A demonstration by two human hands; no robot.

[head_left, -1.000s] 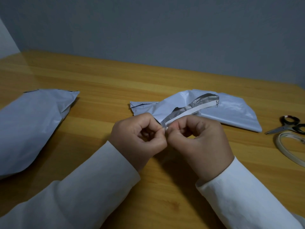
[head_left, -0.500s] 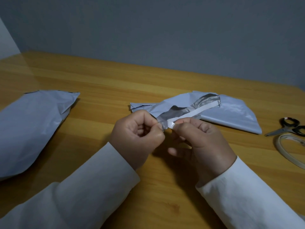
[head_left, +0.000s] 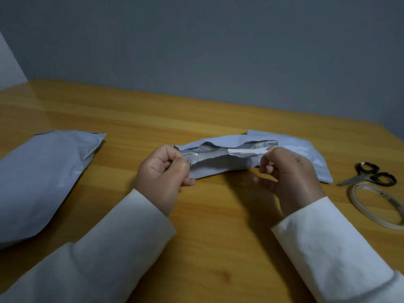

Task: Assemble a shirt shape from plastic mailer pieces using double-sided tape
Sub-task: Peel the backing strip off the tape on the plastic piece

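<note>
**Head view: liner peel on mailer strip**

Left hand [head_left: 162, 171] pinches the end of the thin crumpled grey plastic mailer piece [head_left: 218, 165], held just above the wooden table [head_left: 218, 226]. Right hand [head_left: 288, 171] pinches the white paper tape liner [head_left: 247, 152]. The film looks light, limp and prone to stretching; grip is best at the ends. A large grey mailer bag [head_left: 41, 178] lies well left; black-handled scissors [head_left: 369, 174] and a tape roll [head_left: 376, 204] lie right.

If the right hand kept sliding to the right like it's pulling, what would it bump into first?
Probably the scissors. The right hand, pinching the white backing strip, has only bare table before them, though depth is hard to judge.
</note>
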